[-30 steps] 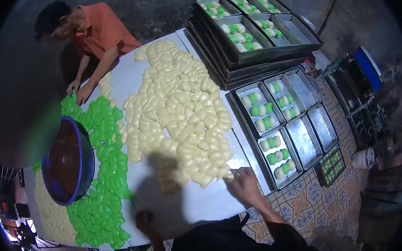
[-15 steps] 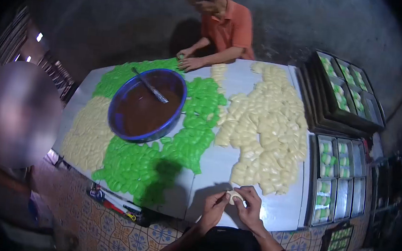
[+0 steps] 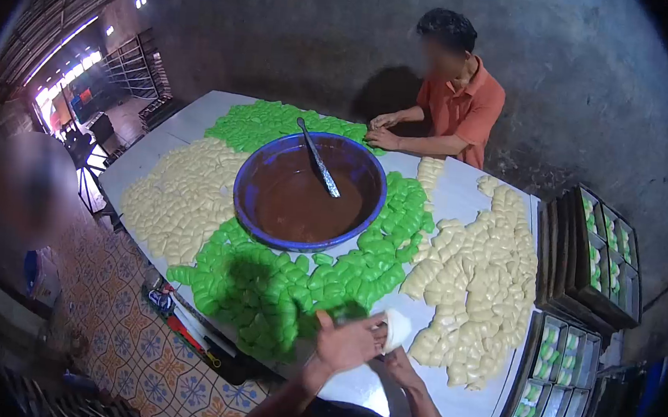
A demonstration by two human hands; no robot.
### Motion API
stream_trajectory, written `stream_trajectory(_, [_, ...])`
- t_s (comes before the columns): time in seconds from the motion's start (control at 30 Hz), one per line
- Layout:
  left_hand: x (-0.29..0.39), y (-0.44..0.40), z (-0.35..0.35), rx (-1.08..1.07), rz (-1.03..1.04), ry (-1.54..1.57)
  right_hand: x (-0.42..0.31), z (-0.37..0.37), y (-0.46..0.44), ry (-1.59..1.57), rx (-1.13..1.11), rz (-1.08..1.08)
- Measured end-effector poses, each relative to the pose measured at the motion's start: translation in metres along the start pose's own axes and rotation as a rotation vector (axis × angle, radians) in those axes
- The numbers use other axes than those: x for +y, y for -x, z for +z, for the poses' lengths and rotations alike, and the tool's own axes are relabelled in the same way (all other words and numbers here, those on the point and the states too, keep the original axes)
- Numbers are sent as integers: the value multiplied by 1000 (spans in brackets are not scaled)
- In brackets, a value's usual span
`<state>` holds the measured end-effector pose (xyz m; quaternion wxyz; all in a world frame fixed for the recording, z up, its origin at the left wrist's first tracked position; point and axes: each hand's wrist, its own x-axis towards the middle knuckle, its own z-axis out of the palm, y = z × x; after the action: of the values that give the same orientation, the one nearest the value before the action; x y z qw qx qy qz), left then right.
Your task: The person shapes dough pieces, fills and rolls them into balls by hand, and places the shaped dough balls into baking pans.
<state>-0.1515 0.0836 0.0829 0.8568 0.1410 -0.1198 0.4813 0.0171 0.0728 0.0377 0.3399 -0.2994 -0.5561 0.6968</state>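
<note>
1. My L hand (image 3: 348,344) is spread, palm flat & thumb well apart from the other fingers; fingertips reach the near edge of a white dough pc (image 3: 396,331).
2. My R hand (image 3: 401,368) is just below that same pc, fingers partly hidden, so can't tell if it's gripping.
3. The white dough pc is btwn my hands, tilted, above the surface (image 3: 359,387).
4. Green dough pcs (image 3: 380,271) lie packed close just beyond my L hand & out to its left; shadow falls over some of them.
5. Cream dough pcs (image 3: 484,291) spread beyond & to the right of my R hand, near it.
6. More cream pcs, smaller-looking (image 3: 182,189), sit well off to my L hand's far left.
7. Blue basin (image 3: 244,201) stands beyond my L hand, w/ brown mix (image 3: 295,201) inside & a metal utensil (image 3: 318,160) leaning over its far rim.
8. Metal trays (image 3: 553,390) w/ green-&-pale rolls (image 3: 548,353) are well right of my R hand; a stack of dark trays (image 3: 558,253) is farther off.
9. Co-worker in orange (image 3: 475,110) is across from my hands; that person's hands (image 3: 383,138) are by the far green pcs.
</note>
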Motion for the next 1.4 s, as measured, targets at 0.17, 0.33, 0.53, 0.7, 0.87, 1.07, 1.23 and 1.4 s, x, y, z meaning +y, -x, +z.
stream_trajectory(0.17, [203,-106,-40,799,214,-1522,-21,-1,-18,-171,214,-98])
stream_trajectory(0.33, [250,-127,-105,924,-316,-2191,4,-7,-17,-284,299,-74])
stream_trajectory(0.53, [214,-125,-27,812,-555,-2342,2,-2,-16,-391,377,-105])
stream_trajectory(0.7, [103,-53,-8,502,-252,-875,-11,3,-35,-963,347,32])
stream_trajectory(0.87, [-8,-1,-18,918,-23,-927,-7,17,-23,-609,697,127])
stream_trajectory(1.07, [-36,34,-7,746,-1,-1559,-24,32,20,910,439,-310])
stream_trajectory(1.23, [-52,48,2,675,44,-1259,-23,27,33,429,521,-405])
stream_trajectory(1.4, [-57,75,-16,811,-51,-1192,-26,54,50,558,418,-273])
